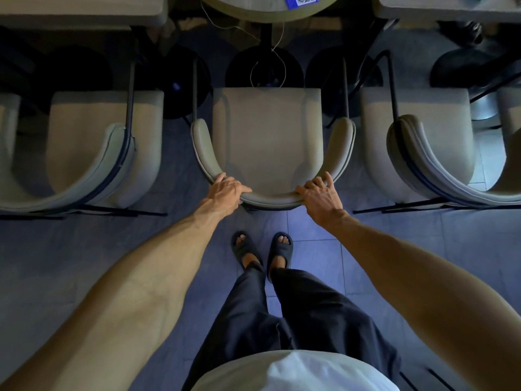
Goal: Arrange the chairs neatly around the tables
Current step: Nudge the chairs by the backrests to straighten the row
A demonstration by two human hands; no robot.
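evenly now: aim at the round table (270, 11), slide the middle chair (266, 131), parked just short of it between two neighbouring chairs (104, 142), straight under; with left hand (225, 190) and right hand (321, 196) both gripping the backrest rim (270, 197), push equally; mind the loose cord (251, 74).

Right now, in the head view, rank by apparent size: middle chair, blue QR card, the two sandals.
1. middle chair
2. two sandals, alike
3. blue QR card, smallest, but cropped and farther away

A café: matching chairs (267, 142), QR-coded table (270, 7).
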